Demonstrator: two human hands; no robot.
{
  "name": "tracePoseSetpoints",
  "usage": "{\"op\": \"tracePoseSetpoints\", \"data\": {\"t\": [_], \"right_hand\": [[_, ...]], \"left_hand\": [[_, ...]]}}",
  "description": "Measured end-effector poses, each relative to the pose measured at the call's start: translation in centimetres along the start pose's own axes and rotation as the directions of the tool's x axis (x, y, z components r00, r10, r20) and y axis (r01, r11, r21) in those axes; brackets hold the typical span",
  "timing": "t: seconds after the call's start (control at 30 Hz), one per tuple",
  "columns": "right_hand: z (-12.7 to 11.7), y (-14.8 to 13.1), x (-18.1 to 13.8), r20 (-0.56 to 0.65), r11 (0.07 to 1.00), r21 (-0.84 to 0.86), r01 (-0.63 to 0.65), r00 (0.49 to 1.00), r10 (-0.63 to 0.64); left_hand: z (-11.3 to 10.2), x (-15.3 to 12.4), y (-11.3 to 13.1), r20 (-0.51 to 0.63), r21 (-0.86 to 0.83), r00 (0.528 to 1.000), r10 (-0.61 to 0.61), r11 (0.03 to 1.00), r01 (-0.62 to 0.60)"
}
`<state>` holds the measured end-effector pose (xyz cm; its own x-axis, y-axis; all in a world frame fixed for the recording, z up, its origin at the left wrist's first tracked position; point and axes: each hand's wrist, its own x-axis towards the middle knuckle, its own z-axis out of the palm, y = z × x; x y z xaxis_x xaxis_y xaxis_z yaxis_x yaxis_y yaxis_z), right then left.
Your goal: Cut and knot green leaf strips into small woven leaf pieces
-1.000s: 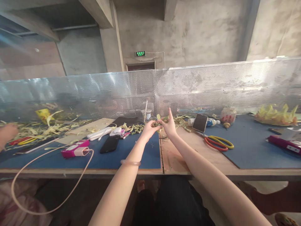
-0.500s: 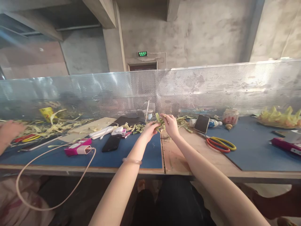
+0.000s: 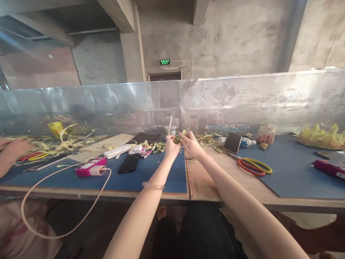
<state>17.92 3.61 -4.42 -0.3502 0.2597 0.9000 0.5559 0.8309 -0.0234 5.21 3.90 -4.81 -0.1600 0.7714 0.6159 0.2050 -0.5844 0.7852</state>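
Observation:
My left hand [image 3: 171, 147] and my right hand [image 3: 193, 146] meet in front of me above the table, fingers closed and touching. Between them is a small folded green leaf strip [image 3: 177, 140], both hands pinching it. A short pale end sticks up by the right fingers; the rest is covered by my fingers. Left of my hands lies a heap of small knotted green pieces [image 3: 159, 146]. Loose dry leaf strips [image 3: 210, 141] lie to their right. A clear plastic cup with a straw [image 3: 170, 128] stands behind them.
Red-and-yellow-handled scissors [image 3: 254, 167], a phone [image 3: 232, 142] and a bottle [image 3: 246, 142] lie at right. A black phone [image 3: 129, 163] and a power bank [image 3: 91, 167] with a looping cable lie left. A perforated metal screen [image 3: 229, 100] stands behind. Another person's hand [image 3: 18, 148] works far left.
My hands have drawn closer together, and the green leaf strip now shows as a more compact fold with less of its end sticking up. The other person's hand reaches further into view.

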Motion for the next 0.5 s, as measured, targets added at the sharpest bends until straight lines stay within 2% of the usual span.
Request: {"op": "tracePoseSetpoints", "data": {"t": [0.3, 0.5], "right_hand": [[-0.27, -0.43, 0.23, -0.042, 1.000, 0.030, -0.009, 0.999, 0.010], [-0.14, -0.56, 0.05, -0.073, 0.999, 0.009, -0.039, 0.997, 0.040]], "left_hand": [[-0.14, -0.17, 0.46, -0.055, 0.072, 0.996, 0.070, 0.995, -0.066], [-0.18, -0.51, 0.79, -0.038, 0.108, 0.995, 0.095, 0.990, -0.091]]}}
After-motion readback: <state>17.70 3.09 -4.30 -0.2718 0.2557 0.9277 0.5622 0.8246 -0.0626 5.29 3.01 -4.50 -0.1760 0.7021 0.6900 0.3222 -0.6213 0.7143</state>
